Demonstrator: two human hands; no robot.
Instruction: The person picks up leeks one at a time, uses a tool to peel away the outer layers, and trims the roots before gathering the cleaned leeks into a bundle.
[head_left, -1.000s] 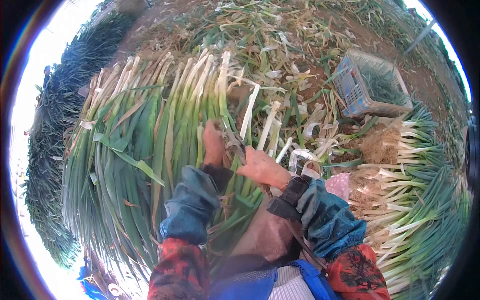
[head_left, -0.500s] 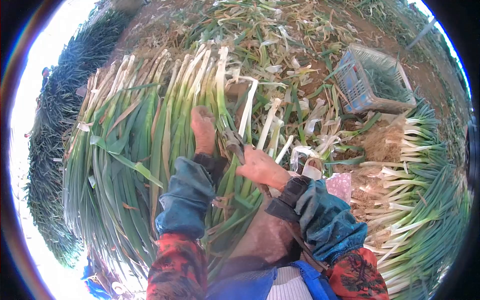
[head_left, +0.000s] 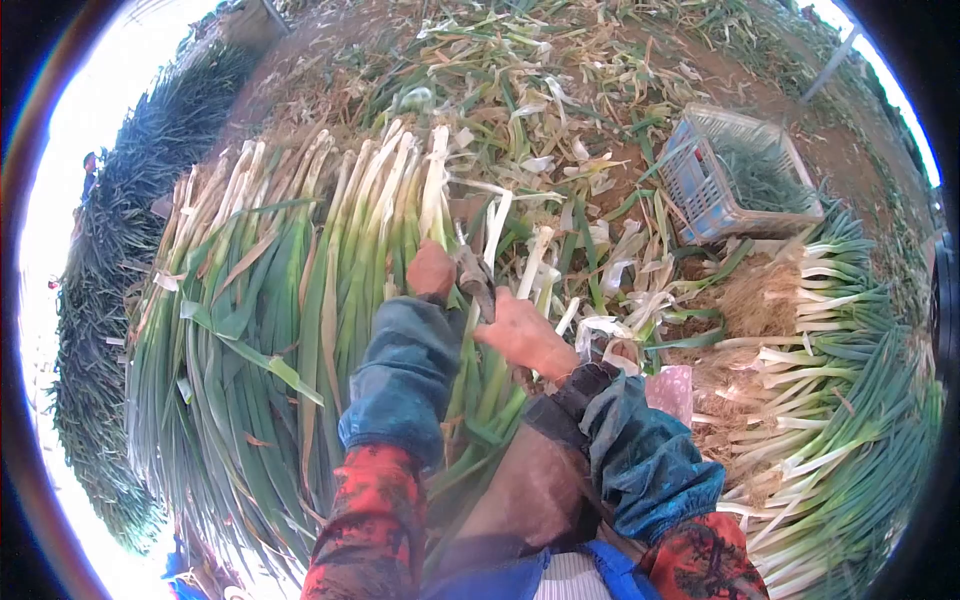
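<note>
My left hand (head_left: 432, 270) is closed around the upright stalk of a leek (head_left: 436, 185), at the right edge of a thick row of leeks (head_left: 250, 290). Just to its right, my right hand (head_left: 528, 338) grips a worn metal hand tool (head_left: 477, 283) that looks like shears. The tool's narrow tip points up beside the left hand and the leek. More white leek stalks (head_left: 535, 255) stand to the right of the tool. Green leaves lie below both hands, and the forearms cover part of them.
At the right, a plastic crate (head_left: 740, 222) with green leaves inside stands on soil. Trimmed leeks with roots (head_left: 810, 400) are piled down the right side. Peeled leaf scraps (head_left: 480, 70) litter the ground ahead. A large leek heap (head_left: 130, 250) rises at far left.
My left hand has moved right and slightly down, close against the tool. The tool has turned more upright. My right hand has shifted only slightly, and the view has tilted a little.
</note>
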